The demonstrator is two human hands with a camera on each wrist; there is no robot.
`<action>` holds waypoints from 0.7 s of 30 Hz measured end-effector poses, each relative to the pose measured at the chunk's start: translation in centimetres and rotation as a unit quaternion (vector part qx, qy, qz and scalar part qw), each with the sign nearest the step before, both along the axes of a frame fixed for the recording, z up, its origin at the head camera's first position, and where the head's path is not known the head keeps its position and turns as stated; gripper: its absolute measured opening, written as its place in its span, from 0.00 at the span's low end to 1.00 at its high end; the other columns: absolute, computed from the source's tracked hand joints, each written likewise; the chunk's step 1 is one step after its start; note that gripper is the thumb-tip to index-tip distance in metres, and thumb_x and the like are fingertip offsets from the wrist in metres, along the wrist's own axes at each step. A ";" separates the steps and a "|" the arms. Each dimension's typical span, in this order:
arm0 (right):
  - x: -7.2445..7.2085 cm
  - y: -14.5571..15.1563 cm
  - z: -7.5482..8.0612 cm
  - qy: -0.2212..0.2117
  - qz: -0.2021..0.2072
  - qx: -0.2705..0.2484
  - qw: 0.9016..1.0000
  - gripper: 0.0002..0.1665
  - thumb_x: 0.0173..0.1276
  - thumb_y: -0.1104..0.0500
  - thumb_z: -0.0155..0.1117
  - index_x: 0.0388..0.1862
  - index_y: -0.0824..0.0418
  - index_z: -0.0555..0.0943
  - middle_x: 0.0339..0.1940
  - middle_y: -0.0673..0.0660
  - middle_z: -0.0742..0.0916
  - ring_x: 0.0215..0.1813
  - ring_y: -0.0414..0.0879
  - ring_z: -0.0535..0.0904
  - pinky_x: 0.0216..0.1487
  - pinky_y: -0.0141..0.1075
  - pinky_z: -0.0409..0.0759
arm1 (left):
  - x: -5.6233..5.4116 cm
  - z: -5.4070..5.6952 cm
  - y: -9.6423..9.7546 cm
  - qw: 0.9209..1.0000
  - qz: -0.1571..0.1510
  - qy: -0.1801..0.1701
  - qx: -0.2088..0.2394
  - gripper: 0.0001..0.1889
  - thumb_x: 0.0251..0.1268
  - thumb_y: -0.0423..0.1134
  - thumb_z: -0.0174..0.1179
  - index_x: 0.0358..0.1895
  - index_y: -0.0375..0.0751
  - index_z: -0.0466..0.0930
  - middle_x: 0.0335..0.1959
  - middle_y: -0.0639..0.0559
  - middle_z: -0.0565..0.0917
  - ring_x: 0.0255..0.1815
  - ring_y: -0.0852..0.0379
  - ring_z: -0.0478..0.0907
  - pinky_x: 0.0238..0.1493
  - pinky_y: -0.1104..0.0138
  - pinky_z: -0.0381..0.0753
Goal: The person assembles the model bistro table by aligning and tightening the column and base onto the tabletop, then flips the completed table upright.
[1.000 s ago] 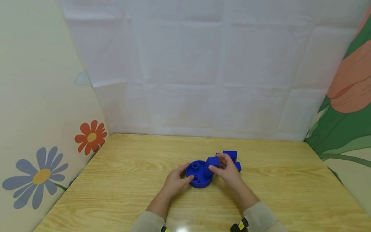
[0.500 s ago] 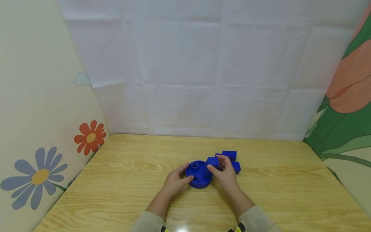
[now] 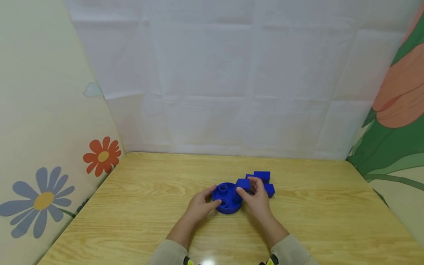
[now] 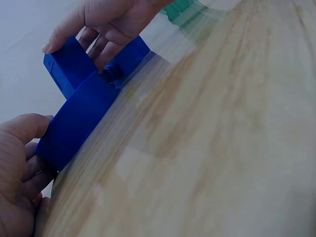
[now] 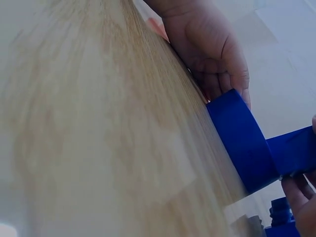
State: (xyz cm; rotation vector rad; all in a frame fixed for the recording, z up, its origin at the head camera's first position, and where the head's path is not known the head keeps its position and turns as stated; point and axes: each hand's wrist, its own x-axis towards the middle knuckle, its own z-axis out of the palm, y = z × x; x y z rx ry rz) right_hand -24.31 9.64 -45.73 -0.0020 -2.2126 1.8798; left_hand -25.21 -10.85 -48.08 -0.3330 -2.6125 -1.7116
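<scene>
One blue block [image 3: 243, 183] projects from round blue base [image 3: 228, 210] on table [image 3: 132, 221]; your right hand [image 3: 259, 200] pinches block, your left hand [image 3: 200, 207] grips base by side. Whether block is seated, cannot tell. Two sockets [image 3: 223, 185] appear unfilled; other blue pieces [image 3: 262, 175], lying beyond, probably remain to fit.

Blue block [image 4: 70, 64]: lower end was hidden behind the round base [image 4: 81, 118] in the left wrist view. Right grip [image 3: 260, 200]: was partly cut off by the right wrist view's edge; in the head view, partly covered the blue pieces [image 3: 262, 175] beyond.
</scene>
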 end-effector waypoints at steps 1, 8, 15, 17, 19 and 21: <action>0.0 0.0 0.0 -0.001 0.001 0.003 1.000 0.30 0.63 0.61 0.70 0.61 0.67 0.70 0.56 0.66 0.81 0.60 0.57 0.76 0.60 0.47 0.76 | 0.0 -0.1 0.0 1.000 -0.001 0.000 -0.001 0.31 0.61 0.41 0.67 0.66 0.33 0.72 0.64 0.35 0.76 0.68 0.39 0.71 0.70 0.47 0.66; 0.1 0.4 0.0 -0.010 0.017 0.003 1.000 0.31 0.63 0.61 0.70 0.61 0.67 0.68 0.60 0.67 0.79 0.62 0.59 0.73 0.60 0.49 0.76 | 0.0 -0.3 -0.2 1.000 -0.012 0.012 -0.022 0.30 0.64 0.43 0.64 0.68 0.36 0.70 0.66 0.35 0.74 0.70 0.38 0.68 0.71 0.46 0.65; 0.5 1.2 -0.1 0.022 0.015 -0.033 0.999 0.24 0.68 0.65 0.63 0.60 0.71 0.68 0.56 0.68 0.80 0.50 0.37 0.76 0.50 0.26 0.76 | 0.1 -0.3 -0.2 1.000 0.002 0.021 -0.011 0.28 0.67 0.42 0.62 0.67 0.34 0.71 0.67 0.37 0.74 0.71 0.38 0.67 0.72 0.46 0.62; 0.6 1.8 -0.1 0.041 0.004 -0.039 0.998 0.22 0.71 0.66 0.59 0.60 0.72 0.68 0.55 0.69 0.80 0.48 0.32 0.75 0.50 0.22 0.75 | 0.2 -0.3 0.0 1.000 0.016 0.026 -0.003 0.27 0.68 0.42 0.61 0.67 0.34 0.71 0.66 0.37 0.75 0.70 0.39 0.68 0.72 0.46 0.62; 0.6 2.6 -0.1 0.053 -0.015 -0.025 0.998 0.20 0.72 0.66 0.58 0.59 0.72 0.69 0.55 0.69 0.80 0.49 0.31 0.75 0.51 0.23 0.76 | 0.4 -0.2 0.3 0.999 0.034 0.037 0.008 0.26 0.68 0.42 0.60 0.66 0.34 0.71 0.65 0.37 0.76 0.69 0.39 0.69 0.71 0.46 0.64; 0.4 3.6 -0.1 0.054 -0.037 0.007 0.998 0.19 0.72 0.63 0.58 0.59 0.70 0.70 0.56 0.67 0.81 0.53 0.37 0.76 0.56 0.28 0.76 | 0.6 0.2 1.0 0.997 0.053 0.059 0.020 0.26 0.68 0.41 0.60 0.65 0.33 0.72 0.64 0.36 0.77 0.68 0.38 0.70 0.70 0.45 0.65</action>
